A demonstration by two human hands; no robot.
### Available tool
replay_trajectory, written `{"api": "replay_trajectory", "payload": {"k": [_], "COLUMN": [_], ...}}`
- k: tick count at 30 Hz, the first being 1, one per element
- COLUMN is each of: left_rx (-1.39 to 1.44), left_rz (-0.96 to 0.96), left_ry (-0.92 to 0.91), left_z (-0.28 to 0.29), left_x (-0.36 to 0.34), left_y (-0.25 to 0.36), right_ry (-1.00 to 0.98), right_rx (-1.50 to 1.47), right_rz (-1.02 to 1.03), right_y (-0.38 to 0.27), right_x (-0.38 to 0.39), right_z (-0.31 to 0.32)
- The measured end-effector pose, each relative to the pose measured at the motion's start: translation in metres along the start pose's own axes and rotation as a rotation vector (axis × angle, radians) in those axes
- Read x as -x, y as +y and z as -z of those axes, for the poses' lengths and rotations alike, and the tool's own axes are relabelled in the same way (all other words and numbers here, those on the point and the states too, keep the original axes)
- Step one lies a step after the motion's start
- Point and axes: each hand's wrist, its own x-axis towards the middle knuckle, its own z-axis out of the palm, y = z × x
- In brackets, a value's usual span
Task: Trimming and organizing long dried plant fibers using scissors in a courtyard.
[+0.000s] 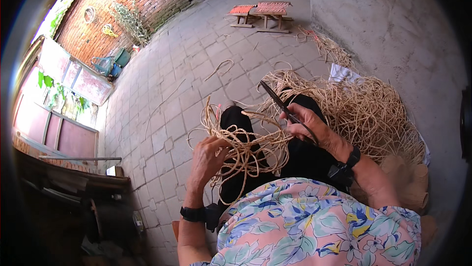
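My left hand has its fingers closed on a tangled loop of pale straw-coloured twisted cord, which hangs over my black-trousered lap. My right hand grips dark metal scissors, their long blades pointing up and away to the left, beside the cord loops; whether the blades are apart is hard to tell. A large heap of similar cord lies at my right, partly on a white sack.
Two low wooden stools with woven tops stand farther back on the paved floor. A concrete wall rises at the right. Brick wall, buckets, weathered panels and dark objects line the left.
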Motion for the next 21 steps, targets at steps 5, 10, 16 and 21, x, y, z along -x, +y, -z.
{"api": "replay_trajectory", "payload": {"k": [5,10,16,21], "left_rx": [0.156,0.277,0.733,0.709], "left_rz": [-0.154,-0.026,0.076,0.163], "left_ry": [-0.047,-0.250,-0.342,-0.239], "left_z": [-0.027,-0.023,-0.024,-0.023], "left_x": [-0.008,-0.020,-0.034,-0.042], "left_y": [0.001,0.016,0.018,0.012], "right_ry": [-0.002,0.016,-0.001,-0.104], "right_rx": [-0.135,-0.221,-0.276,-0.031], "right_rz": [-0.009,-0.019,-0.011,0.018], "right_y": [-0.010,-0.020,-0.041,-0.082], "right_x": [-0.001,-0.004,-0.006,0.026], "right_z": [-0.001,0.009,0.033,0.070]}}
